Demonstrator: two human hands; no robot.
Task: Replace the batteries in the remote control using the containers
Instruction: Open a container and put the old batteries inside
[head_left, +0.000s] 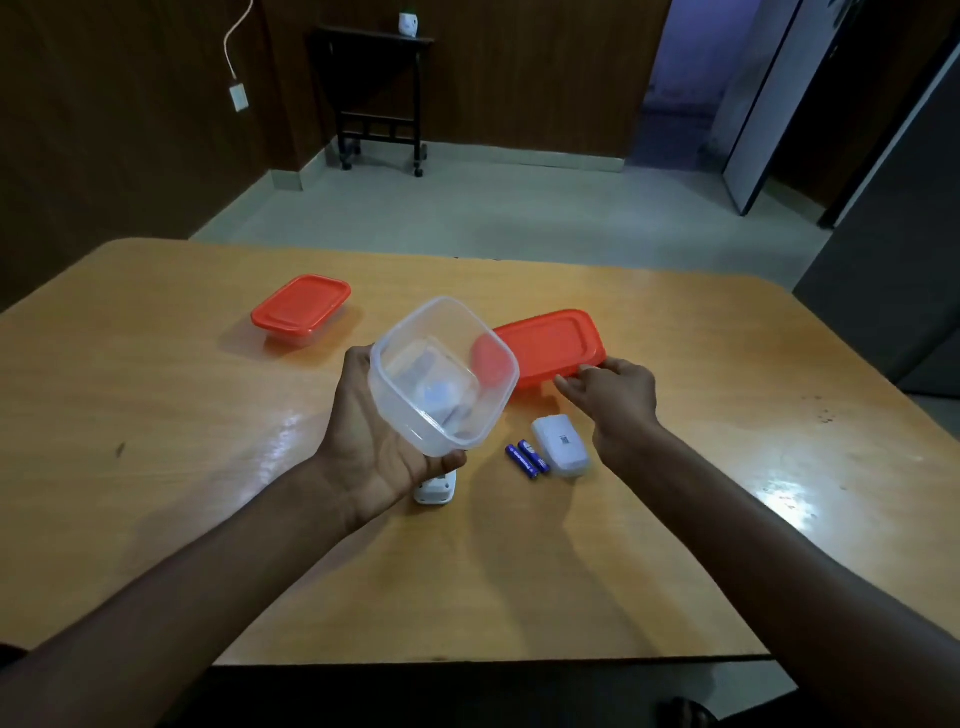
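My left hand (371, 441) holds a clear plastic container (441, 374) tilted above the table, its open mouth facing me, with nothing inside. My right hand (615, 397) grips the near edge of a red lid (550, 348), which is partly behind the container. Two blue batteries (527, 459) lie side by side on the wooden table (208, 467). A white battery cover (560, 446) rests just right of them. The white remote control (435, 488) lies under my left hand, mostly hidden.
A second clear container with a red lid (301, 310) sits shut at the table's far left. Beyond the table are a tiled floor, a dark side table (376, 93) against the wall and a doorway at the right.
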